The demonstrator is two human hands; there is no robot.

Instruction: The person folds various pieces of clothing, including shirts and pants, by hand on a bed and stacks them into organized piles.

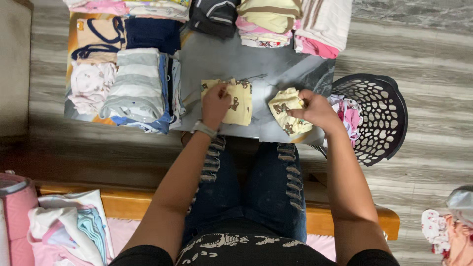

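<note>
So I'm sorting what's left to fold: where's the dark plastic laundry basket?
In the head view, the dark perforated plastic laundry basket sits on the floor at the grey table's right edge, beside the right hand.

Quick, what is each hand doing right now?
Left hand: open, pressing flat on the yellow printed cloth.
Right hand: closed, gripping the bunched yellow garment.

The person wears dark blue jeans (pixel 256 187) with frayed, ripped slits running in ladders down both thighs. Above them sits a black top (pixel 246 249) printed with white skeleton-like animal figures across the front. Both arms are bare from short black sleeves down. The left wrist carries a watch (pixel 204 129) with a pale grey band; the right wrist is bare.
</note>
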